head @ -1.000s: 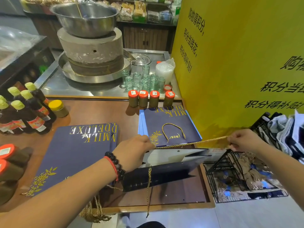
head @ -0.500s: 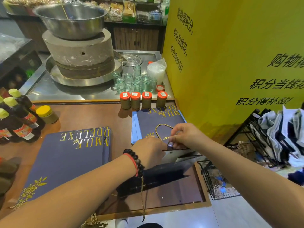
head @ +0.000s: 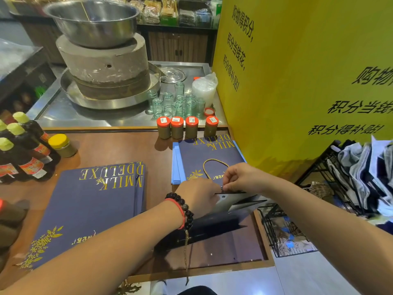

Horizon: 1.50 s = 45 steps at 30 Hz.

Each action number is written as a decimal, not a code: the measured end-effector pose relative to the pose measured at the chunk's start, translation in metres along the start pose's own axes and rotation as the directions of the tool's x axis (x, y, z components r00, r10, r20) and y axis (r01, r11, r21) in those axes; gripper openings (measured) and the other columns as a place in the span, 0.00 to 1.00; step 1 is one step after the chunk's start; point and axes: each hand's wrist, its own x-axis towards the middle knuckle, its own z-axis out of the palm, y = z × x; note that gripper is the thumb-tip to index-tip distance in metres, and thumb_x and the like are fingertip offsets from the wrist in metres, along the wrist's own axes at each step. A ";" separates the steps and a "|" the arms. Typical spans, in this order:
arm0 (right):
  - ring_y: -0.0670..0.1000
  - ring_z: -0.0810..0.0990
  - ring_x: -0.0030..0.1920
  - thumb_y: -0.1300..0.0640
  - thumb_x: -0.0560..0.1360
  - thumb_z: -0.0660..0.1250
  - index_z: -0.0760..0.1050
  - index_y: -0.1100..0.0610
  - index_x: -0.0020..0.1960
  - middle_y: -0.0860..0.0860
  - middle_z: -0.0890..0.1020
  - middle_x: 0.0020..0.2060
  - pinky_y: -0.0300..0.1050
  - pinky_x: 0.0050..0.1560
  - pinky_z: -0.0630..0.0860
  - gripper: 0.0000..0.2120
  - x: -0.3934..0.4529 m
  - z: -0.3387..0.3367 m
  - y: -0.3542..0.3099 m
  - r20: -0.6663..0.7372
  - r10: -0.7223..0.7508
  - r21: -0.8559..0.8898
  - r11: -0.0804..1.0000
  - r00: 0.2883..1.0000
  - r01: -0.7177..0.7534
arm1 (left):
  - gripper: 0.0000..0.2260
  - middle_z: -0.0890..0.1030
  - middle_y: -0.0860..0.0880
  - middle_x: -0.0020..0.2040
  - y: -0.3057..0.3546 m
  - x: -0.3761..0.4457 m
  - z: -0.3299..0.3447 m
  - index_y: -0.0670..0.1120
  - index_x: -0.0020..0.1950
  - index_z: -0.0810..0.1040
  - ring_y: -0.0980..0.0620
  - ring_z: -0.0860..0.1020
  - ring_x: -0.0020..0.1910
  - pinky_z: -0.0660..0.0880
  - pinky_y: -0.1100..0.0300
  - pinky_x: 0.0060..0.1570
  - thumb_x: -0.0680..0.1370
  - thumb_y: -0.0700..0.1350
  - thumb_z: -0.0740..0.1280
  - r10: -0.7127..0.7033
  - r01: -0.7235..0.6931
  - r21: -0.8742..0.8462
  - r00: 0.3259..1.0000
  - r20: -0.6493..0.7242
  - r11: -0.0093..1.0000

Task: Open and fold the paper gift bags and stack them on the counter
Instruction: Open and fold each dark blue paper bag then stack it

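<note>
A navy paper gift bag (head: 212, 226) stands half-open on the wooden counter (head: 119, 145) in front of me, its white inside showing. My left hand (head: 197, 196), a bead bracelet at the wrist, grips the bag's top edge. My right hand (head: 240, 177) pinches the gold cord end at the same edge, fingers closed. A gold cord (head: 186, 250) dangles from the bag's near side. A flat stack of large navy "MILK DELUXE" bags (head: 89, 205) lies to the left. A smaller stack (head: 208, 158) with a gold handle loop lies just beyond my hands.
Several dark sauce bottles (head: 23, 150) and a yellow-lidded jar (head: 61, 144) stand at left. Several red-lidded jars (head: 185, 126) line the counter's back edge. Behind are glass cups, a stone mill with a steel bowl (head: 93, 20). A yellow sign (head: 297, 81) and black wire rack (head: 297, 226) stand right.
My right hand, which held the gold cord stretched out to the right, has come back to the bag's top edge beside my left hand. The left hand stays on the bag.
</note>
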 end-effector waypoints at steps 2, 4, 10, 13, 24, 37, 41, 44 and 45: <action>0.41 0.78 0.31 0.63 0.71 0.75 0.79 0.54 0.38 0.48 0.83 0.32 0.34 0.34 0.73 0.07 0.001 0.001 -0.001 0.005 -0.002 -0.006 1.000 1.000 0.002 | 0.09 0.77 0.49 0.49 0.000 0.000 0.001 0.51 0.43 0.71 0.46 0.75 0.49 0.65 0.57 0.39 0.81 0.50 0.57 0.000 0.000 -0.001 1.000 -0.017 1.000; 0.41 0.79 0.30 0.63 0.71 0.76 0.79 0.55 0.38 0.47 0.83 0.31 0.33 0.34 0.73 0.07 0.003 0.002 -0.002 -0.017 -0.008 0.010 1.000 1.000 0.008 | 0.08 0.77 0.49 0.48 -0.001 0.000 0.001 0.53 0.42 0.68 0.46 0.75 0.48 0.64 0.56 0.38 0.81 0.50 0.57 0.002 -0.002 -0.008 1.000 -0.024 1.000; 0.39 0.76 0.30 0.61 0.73 0.74 0.80 0.53 0.36 0.44 0.81 0.28 0.32 0.33 0.71 0.08 0.002 0.003 -0.007 0.045 -0.003 -0.055 0.998 0.999 0.006 | 0.11 0.76 0.50 0.46 -0.002 0.001 0.001 0.50 0.44 0.71 0.48 0.71 0.42 0.65 0.56 0.38 0.82 0.52 0.55 0.001 -0.001 0.022 1.000 -0.011 1.000; 0.38 0.74 0.29 0.60 0.74 0.73 0.80 0.52 0.37 0.43 0.80 0.28 0.31 0.33 0.70 0.08 0.000 0.003 -0.007 0.055 0.001 -0.070 0.998 0.998 0.003 | 0.10 0.78 0.51 0.48 -0.004 0.004 0.005 0.50 0.49 0.75 0.48 0.74 0.45 0.67 0.56 0.39 0.81 0.53 0.57 -0.009 0.008 -0.022 0.999 -0.031 1.000; 0.41 0.70 0.32 0.62 0.76 0.67 0.85 0.61 0.46 0.49 0.78 0.31 0.36 0.36 0.67 0.08 -0.022 -0.003 -0.007 0.074 -0.035 0.003 0.999 0.997 0.035 | 0.11 0.78 0.50 0.48 -0.003 0.009 0.004 0.50 0.53 0.74 0.48 0.76 0.45 0.68 0.56 0.37 0.81 0.49 0.53 -0.004 0.005 -0.013 0.999 0.032 1.000; 0.44 0.82 0.46 0.66 0.70 0.65 0.80 0.51 0.49 0.47 0.85 0.42 0.48 0.49 0.79 0.13 -0.036 0.030 0.017 -0.316 -0.258 -0.160 0.963 0.913 0.217 | 0.08 0.78 0.48 0.48 -0.002 0.011 0.005 0.50 0.49 0.72 0.46 0.76 0.47 0.68 0.56 0.38 0.81 0.45 0.54 -0.044 0.048 -0.063 0.997 0.060 0.997; 0.45 0.77 0.38 0.57 0.72 0.68 0.75 0.47 0.39 0.44 0.78 0.33 0.47 0.39 0.75 0.06 -0.041 0.033 0.014 -0.384 -0.259 -0.273 0.949 0.886 0.158 | 0.07 0.78 0.49 0.48 -0.002 0.010 0.004 0.51 0.46 0.69 0.48 0.75 0.45 0.67 0.57 0.38 0.81 0.44 0.54 -0.041 0.046 -0.099 0.998 0.052 0.994; 0.48 0.76 0.40 0.43 0.73 0.67 0.79 0.49 0.39 0.45 0.78 0.36 0.45 0.40 0.71 0.10 -0.043 0.037 0.007 -0.329 -0.238 -0.537 0.843 0.914 0.027 | 0.07 0.78 0.49 0.49 -0.002 0.010 0.002 0.50 0.48 0.72 0.48 0.75 0.46 0.68 0.57 0.40 0.81 0.43 0.55 -0.038 0.046 -0.126 0.997 0.065 0.991; 0.49 0.76 0.41 0.39 0.73 0.65 0.79 0.49 0.38 0.46 0.79 0.37 0.45 0.41 0.70 0.15 -0.040 0.040 0.005 -0.322 -0.198 -0.598 0.800 0.926 -0.036 | 0.08 0.79 0.49 0.49 -0.002 0.010 0.001 0.50 0.49 0.73 0.48 0.76 0.47 0.69 0.57 0.41 0.81 0.43 0.55 -0.038 0.046 -0.134 0.997 0.068 0.990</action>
